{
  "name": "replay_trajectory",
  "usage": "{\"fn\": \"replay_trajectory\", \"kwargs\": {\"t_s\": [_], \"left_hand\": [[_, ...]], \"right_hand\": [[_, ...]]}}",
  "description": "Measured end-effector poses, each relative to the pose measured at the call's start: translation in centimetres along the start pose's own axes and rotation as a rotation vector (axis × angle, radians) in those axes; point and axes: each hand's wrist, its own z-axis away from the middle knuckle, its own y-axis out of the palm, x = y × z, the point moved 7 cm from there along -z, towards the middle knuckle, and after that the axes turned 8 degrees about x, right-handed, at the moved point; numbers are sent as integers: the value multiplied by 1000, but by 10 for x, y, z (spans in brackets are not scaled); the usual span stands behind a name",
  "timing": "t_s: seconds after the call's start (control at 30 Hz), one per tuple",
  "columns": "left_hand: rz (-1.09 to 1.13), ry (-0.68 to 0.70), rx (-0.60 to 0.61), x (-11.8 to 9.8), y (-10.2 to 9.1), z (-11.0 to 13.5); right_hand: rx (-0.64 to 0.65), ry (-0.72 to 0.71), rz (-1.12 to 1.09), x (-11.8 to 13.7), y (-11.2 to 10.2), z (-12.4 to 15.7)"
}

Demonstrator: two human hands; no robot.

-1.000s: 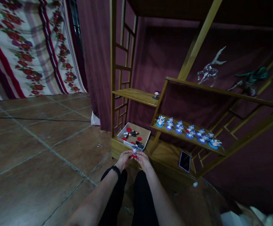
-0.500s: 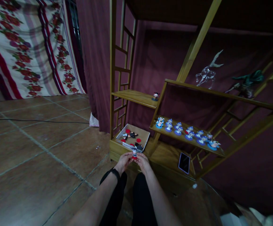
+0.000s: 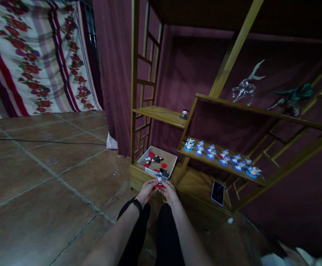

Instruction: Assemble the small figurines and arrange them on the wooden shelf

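My left hand (image 3: 146,191) and my right hand (image 3: 169,191) meet in front of me, fingers pinched on a small figurine (image 3: 159,181) with a red base. It stands upright between the fingertips of both hands. Just beyond them an open cardboard box (image 3: 172,159) rests on the lowest board of a wooden shelf unit (image 3: 161,114) and holds more figurine parts and red discs. A black band circles my left wrist.
A row of several blue-based figurines (image 3: 221,157) lines the middle shelf. One figurine (image 3: 184,113) stands alone on the left shelf. A phone (image 3: 217,193) lies on the bottom board. A glass deer (image 3: 246,85) and a dark ornament (image 3: 292,98) occupy the upper shelf. Tiled floor spreads left.
Both hands have kept their hold on the figurine. The view has shifted slightly; the hands sit a little lower in the picture than half a second ago.
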Motion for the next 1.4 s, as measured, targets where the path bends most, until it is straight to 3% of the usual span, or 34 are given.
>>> {"fn": "replay_trajectory", "kwargs": {"t_s": [1.0, 1.4], "left_hand": [[-148, 40, 0, -7, 4, 3], [1, 5, 37, 2, 1, -2]], "right_hand": [[29, 26, -65, 0, -1, 0], [14, 21, -103, -7, -4, -6]]}}
